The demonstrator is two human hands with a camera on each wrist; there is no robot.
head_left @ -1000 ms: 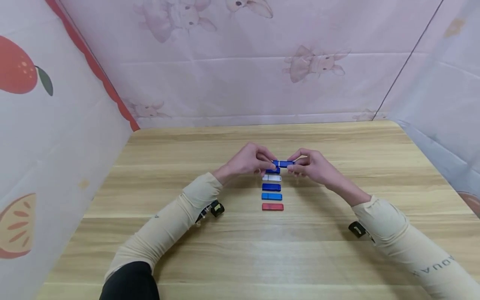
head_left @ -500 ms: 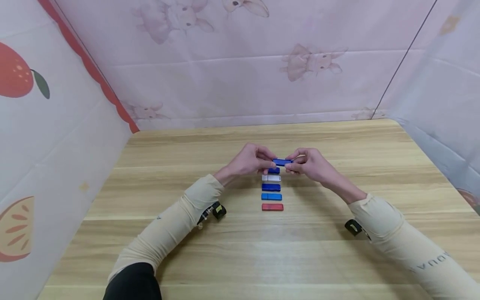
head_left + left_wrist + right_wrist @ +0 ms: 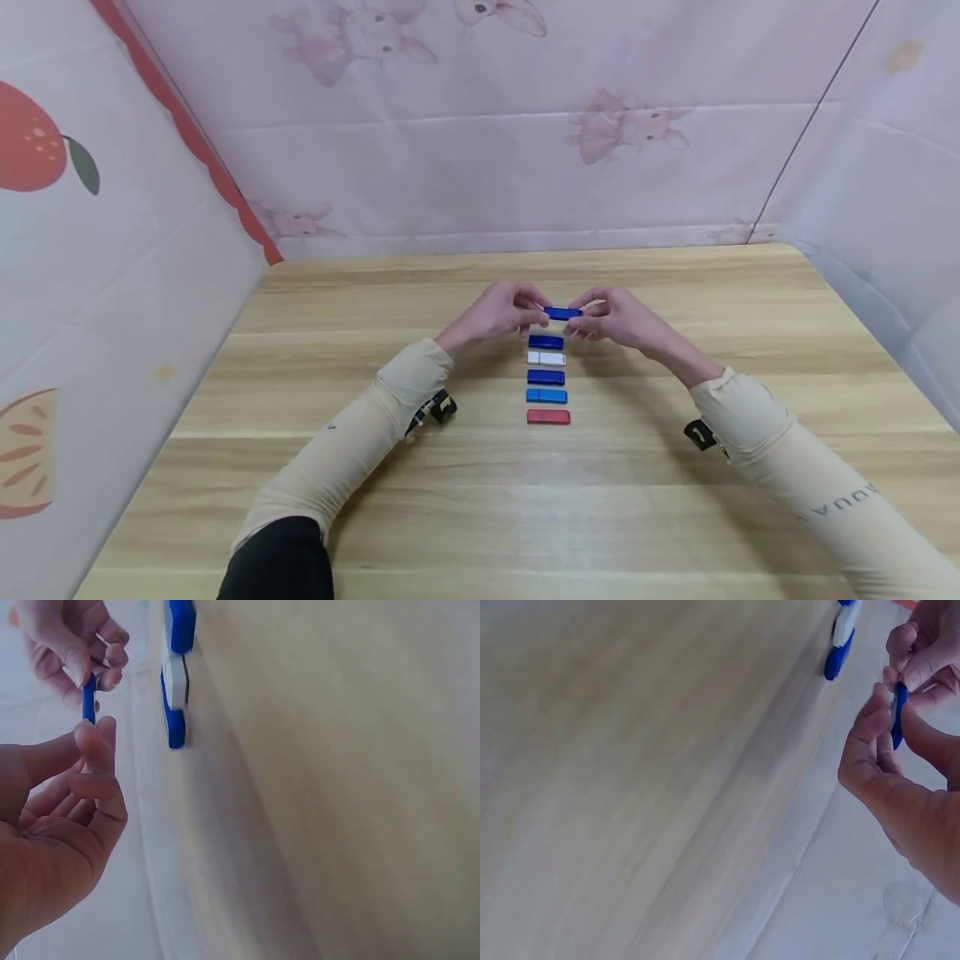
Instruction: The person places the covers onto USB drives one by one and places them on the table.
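A dark blue USB flash drive (image 3: 562,313) is held level above the table, beyond a row of similar drives. My left hand (image 3: 495,312) pinches its left end, and my right hand (image 3: 621,318) pinches the right end. In the left wrist view the drive (image 3: 89,705) appears edge-on between both hands' fingertips. The right wrist view also shows the blue drive (image 3: 898,720), partly covered by fingers. No gap shows along its body in the head view.
Toward me runs a column of flash drives on the wooden table (image 3: 420,517): dark blue (image 3: 546,342), white (image 3: 546,358), another dark blue (image 3: 546,377), light blue (image 3: 547,396) and red (image 3: 548,417). A printed cloth (image 3: 480,183) hangs behind the table's far edge.
A second ago the held drive showed a bright gap between its two parts; the gap has closed. Both hands have since moved slightly away from me with it, uncovering the nearest dark blue drive.
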